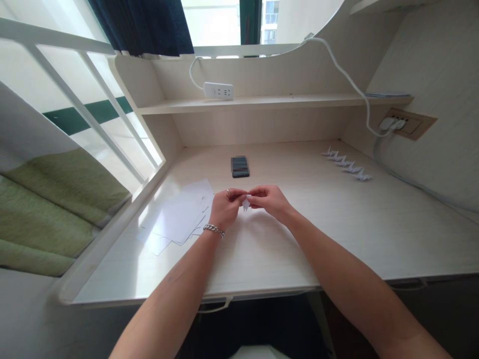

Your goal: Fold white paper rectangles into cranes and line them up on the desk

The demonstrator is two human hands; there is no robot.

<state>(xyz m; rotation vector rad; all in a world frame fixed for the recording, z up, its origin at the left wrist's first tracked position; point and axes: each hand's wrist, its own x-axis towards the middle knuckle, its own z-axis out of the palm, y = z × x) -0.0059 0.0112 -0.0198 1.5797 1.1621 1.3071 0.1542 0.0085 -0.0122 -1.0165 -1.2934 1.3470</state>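
Note:
A small folded white paper (246, 204) is pinched between my two hands above the middle of the desk. My left hand (225, 205), with a ring and a chain bracelet, is closed on its left side. From the right, my right hand (270, 200) grips it with thumb and fingers. Two pointed tips hang below the fingers; the upper part is mostly hidden. Several folded paper cranes (352, 168) stand in a slanting row at the back right of the desk.
White paper sheets (183, 212) lie in a loose stack left of my hands. Behind the hands sits a dark phone-like device (240, 166). A power strip (218, 90) rests on the shelf (262, 102). A white cable runs to the wall socket (407, 123) at right.

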